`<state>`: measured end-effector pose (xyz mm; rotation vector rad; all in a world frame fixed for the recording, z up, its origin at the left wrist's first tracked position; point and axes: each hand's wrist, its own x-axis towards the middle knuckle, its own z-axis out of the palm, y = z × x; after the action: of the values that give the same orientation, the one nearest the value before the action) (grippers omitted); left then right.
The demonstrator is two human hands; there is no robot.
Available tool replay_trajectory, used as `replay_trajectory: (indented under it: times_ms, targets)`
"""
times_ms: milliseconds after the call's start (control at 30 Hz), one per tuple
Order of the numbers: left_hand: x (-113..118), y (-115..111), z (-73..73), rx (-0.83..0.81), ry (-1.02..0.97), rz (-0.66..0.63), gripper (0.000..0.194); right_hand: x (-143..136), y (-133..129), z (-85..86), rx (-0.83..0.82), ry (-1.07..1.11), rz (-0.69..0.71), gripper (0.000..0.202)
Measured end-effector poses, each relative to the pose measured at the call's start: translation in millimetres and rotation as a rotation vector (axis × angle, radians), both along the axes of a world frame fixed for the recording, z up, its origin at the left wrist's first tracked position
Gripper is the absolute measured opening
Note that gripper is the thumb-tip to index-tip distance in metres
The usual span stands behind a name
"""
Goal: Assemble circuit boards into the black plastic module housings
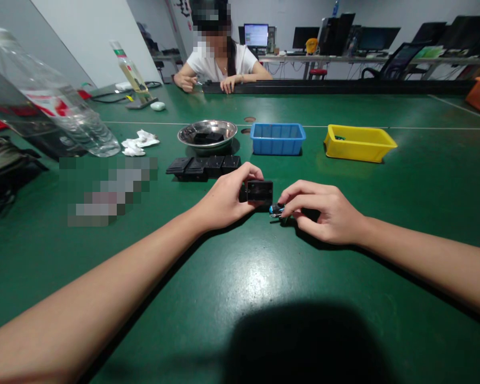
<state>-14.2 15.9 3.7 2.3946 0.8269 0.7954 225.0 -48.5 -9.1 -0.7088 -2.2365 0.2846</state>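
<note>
My left hand (230,197) grips a small black box (260,191) above the green table (176,330), with its open-looking dark side facing me. Just right of the box, my right hand (324,210) pinches a small blue and black part (277,210) with shiny metal on it. The box and this part are close together; whether they touch is hard to tell. Behind my left hand, several black boxes (204,167) stand in a row on the table.
Behind the row are a metal bowl (184,137) with black pieces, a blue bin (278,144) and a yellow bin (356,151). Crumpled tissue (138,143) and a large bottle (64,106) are at the left. A person (244,60) sits across the table.
</note>
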Motion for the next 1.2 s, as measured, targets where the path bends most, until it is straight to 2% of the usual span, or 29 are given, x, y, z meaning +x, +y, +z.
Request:
replay_trajectory:
  times_ms: [100, 333, 500, 833, 1200]
  targets:
    - [0.4, -0.5, 0.6, 0.010, -0.004, -0.003, 0.031, 0.3, 0.4, -1.3, 0.032, 0.022, 0.015, 0.026]
    - [0.8, -1.8, 1.5, 0.002, 0.020, 0.011, 0.032, -1.2, 0.6, 0.0, 0.084, 0.026, -0.049, 0.024]
    - [0.9, -2.0, 2.4, -0.001, 0.038, 0.020, 0.033, 0.3, 1.5, 0.1, 0.076, -0.044, -0.038, 0.028]
    - [0.7, -1.3, 0.8, -0.002, 0.054, 0.011, 0.033, 0.1, 2.8, 0.7, 0.100, -0.067, -0.036, 0.016]
    - [0.8, -2.1, 2.8, 0.021, 0.050, 0.017, 0.033, 0.2, 2.5, 0.8, 0.093, -0.067, -0.040, 0.015]
